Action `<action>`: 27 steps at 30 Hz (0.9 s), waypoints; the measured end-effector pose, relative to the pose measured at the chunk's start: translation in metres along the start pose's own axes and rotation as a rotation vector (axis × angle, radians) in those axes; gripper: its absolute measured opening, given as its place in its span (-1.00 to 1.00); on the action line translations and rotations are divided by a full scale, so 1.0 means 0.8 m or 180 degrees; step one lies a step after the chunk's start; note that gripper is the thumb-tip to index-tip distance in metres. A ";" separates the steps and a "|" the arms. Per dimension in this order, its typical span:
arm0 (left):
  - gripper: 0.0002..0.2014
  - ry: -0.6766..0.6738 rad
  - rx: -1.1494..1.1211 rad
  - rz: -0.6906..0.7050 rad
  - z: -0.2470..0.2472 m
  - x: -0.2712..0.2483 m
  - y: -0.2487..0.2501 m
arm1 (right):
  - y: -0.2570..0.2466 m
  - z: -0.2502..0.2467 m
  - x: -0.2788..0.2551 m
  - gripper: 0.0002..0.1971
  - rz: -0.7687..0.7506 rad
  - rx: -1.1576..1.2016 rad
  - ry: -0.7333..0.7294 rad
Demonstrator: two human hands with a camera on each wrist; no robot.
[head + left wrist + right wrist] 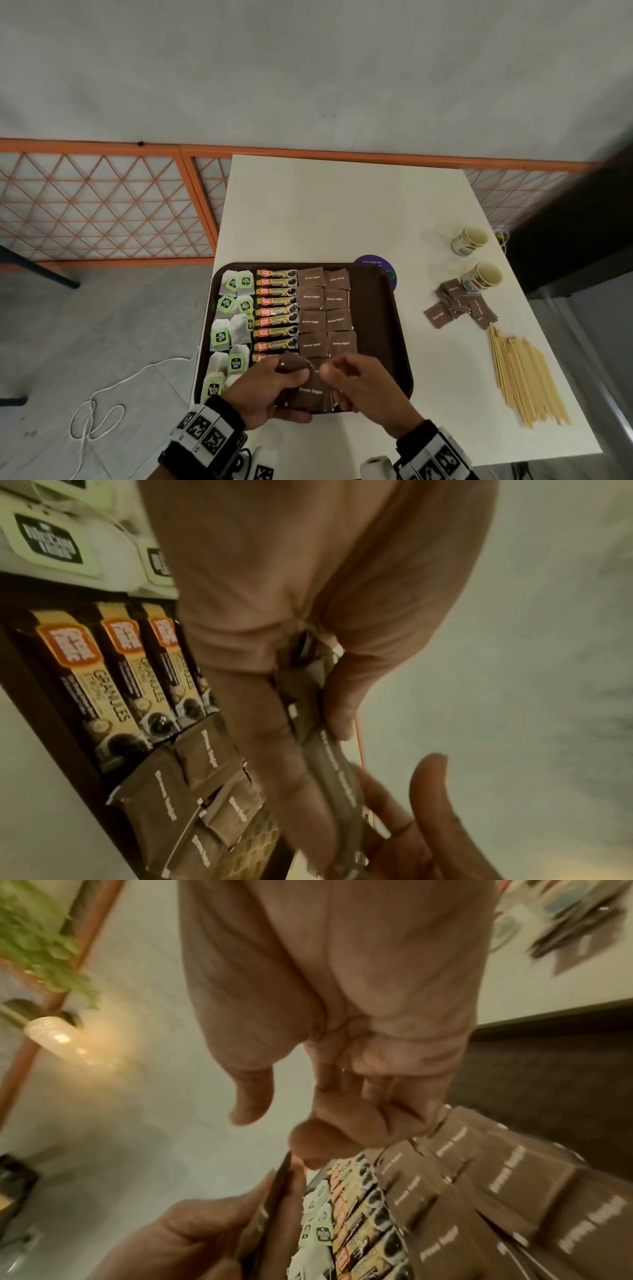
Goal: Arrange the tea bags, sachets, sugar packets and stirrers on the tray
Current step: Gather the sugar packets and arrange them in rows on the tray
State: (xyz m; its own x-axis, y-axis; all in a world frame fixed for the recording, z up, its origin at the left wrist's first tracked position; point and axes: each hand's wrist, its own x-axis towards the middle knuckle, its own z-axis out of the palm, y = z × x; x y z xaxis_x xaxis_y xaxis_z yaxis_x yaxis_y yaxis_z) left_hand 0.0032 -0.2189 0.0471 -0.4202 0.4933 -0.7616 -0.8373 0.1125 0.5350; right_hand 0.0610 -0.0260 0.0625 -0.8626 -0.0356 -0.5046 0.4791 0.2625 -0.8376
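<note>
Left hand (270, 387) grip holding stack of sugar packets (310, 390) over near edge of tray (399, 342). Right hand (359, 383) fingers curled, holding nothing, beside stack. Risk: loose stack fans out, slips, scatters laid rows. Stirrers (524, 377) on desk right of tray.

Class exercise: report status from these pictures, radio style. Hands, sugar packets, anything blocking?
Left hand grips a stack of sugar packets over the tray. Right hand curled beside the stack, grip unclear. Stirrers lie off-tray. Nothing blocking.
</note>
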 end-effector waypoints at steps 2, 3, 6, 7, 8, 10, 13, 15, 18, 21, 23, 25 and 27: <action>-0.80 -0.0007 0.0250 0.0082 0.012 0.002 0.000 | 0.001 -0.002 0.000 -0.85 -0.0066 -0.0238 -0.0024; -0.80 -0.0006 0.0318 0.0106 0.018 0.004 0.000 | 0.003 -0.004 0.001 -0.87 -0.0069 -0.0243 0.0026; -0.86 0.0101 0.0171 0.0252 0.031 0.011 0.004 | 0.011 -0.020 0.007 -0.90 -0.0004 0.0075 0.0367; -0.87 0.0150 0.0070 0.0345 0.035 0.015 0.006 | 0.011 -0.026 0.009 -0.90 0.0022 0.0190 0.0400; -0.87 0.0179 0.0016 0.0438 0.040 0.018 0.010 | 0.012 -0.031 0.012 -0.90 0.0050 0.0283 0.0352; -0.85 0.0219 -0.0018 0.0561 0.051 0.022 0.017 | 0.010 -0.038 0.016 -0.88 0.0078 0.0269 0.0283; -0.83 0.0424 -0.0089 0.0643 0.054 0.024 0.021 | 0.022 -0.057 0.028 -0.89 0.0231 0.0282 0.0605; -0.89 0.0559 -0.0147 0.0648 0.044 0.021 0.017 | 0.041 -0.070 0.034 -0.90 0.0537 0.0282 0.0612; -0.88 0.0702 -0.0332 0.0498 0.021 0.013 0.003 | 0.074 -0.070 0.034 -0.90 0.1047 0.0081 0.0220; -0.86 0.0734 -0.0492 0.0278 0.009 0.007 -0.013 | 0.099 -0.060 0.038 -0.91 0.1224 -0.0207 0.0152; -0.84 0.0724 -0.0512 0.0191 0.007 0.007 -0.020 | 0.106 -0.053 0.044 -0.88 0.1293 -0.0363 0.0221; -0.82 0.0686 -0.0525 0.0171 0.006 0.008 -0.023 | 0.111 -0.048 0.048 -0.82 0.1290 -0.0560 0.0391; -0.80 0.0623 -0.0585 0.0165 0.008 0.007 -0.022 | 0.112 -0.047 0.047 -0.71 0.1208 -0.0864 0.0636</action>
State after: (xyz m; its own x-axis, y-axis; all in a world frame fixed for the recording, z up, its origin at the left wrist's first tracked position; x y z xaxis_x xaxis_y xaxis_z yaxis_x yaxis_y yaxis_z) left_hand 0.0177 -0.2128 0.0352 -0.5090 0.3161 -0.8006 -0.8548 -0.0757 0.5135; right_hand 0.0651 0.0324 -0.0238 -0.6629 0.2891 -0.6907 0.7283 0.4632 -0.5050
